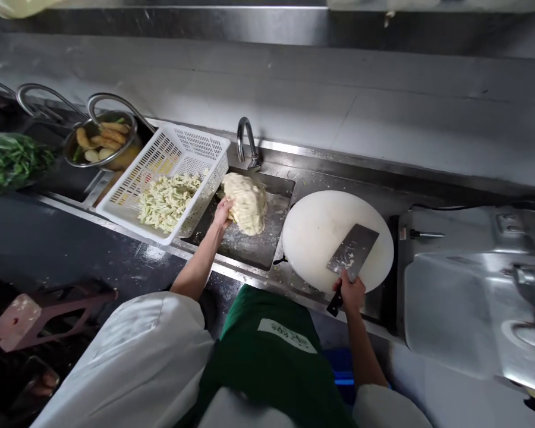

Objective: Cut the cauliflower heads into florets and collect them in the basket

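My left hand (223,213) is closed on the stem side of a large, pale cauliflower (246,203), held above the sink (274,229). In my right hand (352,291) is a cleaver (355,246), gripped by its black handle. Its broad blade, with pale bits stuck on it, is over the round white cutting board (314,229). Left of the sink, a white plastic basket (205,142) sits tilted across the counter, with a heap of cut cauliflower pieces (167,201) inside.
A curved faucet (246,139) rises behind the sink. Farther left are a metal pot (131,134) of peeled vegetables and bagged leafy greens (15,163). A metal machine (468,297) stands at the right. A reddish stool (49,315) is low on the left.
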Demonstrator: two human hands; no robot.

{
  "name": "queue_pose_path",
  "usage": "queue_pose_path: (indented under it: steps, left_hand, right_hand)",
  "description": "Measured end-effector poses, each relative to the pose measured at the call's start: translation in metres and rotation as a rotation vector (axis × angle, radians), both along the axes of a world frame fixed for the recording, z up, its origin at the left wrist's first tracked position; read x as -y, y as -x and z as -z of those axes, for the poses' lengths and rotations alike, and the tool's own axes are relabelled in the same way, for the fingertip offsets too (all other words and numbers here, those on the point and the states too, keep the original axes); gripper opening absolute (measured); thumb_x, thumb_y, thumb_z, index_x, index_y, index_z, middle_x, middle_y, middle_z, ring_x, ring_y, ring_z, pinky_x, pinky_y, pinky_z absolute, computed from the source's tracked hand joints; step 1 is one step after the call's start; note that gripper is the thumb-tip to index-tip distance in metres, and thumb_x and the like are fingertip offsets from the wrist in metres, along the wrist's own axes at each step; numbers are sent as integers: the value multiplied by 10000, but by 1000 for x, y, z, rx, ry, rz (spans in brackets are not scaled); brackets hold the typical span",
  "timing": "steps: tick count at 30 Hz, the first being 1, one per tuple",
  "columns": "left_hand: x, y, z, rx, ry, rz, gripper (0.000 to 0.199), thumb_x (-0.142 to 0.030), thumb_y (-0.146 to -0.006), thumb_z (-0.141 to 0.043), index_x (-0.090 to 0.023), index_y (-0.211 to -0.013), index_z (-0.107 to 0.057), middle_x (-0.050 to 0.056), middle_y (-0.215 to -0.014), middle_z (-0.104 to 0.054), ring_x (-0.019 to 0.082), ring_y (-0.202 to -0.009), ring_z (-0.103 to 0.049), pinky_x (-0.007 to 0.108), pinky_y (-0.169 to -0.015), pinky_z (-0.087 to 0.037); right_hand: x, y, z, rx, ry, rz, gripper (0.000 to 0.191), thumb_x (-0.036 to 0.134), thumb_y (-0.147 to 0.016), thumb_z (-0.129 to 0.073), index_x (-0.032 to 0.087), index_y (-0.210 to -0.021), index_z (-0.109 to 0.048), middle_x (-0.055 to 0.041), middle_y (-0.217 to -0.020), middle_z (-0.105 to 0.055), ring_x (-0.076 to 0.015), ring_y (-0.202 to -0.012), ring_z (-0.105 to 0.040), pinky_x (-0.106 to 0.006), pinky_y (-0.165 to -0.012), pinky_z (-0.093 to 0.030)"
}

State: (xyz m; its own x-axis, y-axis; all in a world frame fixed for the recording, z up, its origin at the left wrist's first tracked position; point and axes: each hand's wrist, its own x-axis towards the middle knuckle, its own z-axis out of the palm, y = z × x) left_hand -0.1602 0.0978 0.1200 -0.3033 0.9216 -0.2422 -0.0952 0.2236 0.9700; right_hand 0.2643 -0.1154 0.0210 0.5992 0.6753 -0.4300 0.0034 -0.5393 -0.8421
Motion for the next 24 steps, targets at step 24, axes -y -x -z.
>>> queue_pose_path:
  steps: [24]
  left_hand:
    - [62, -282, -11, -1049, -359, 730, 677, -659, -936, -528, -180, -1414, -511, 205, -1334, -564, 385, -1259, -495, 549, -994, -488]
  right_hand:
    - [7, -34, -95, 526, -76, -52, 324, 499, -1010, -395, 219, -936, -542, -66, -692, -634, -242, -677, -611, -302, -639, -394]
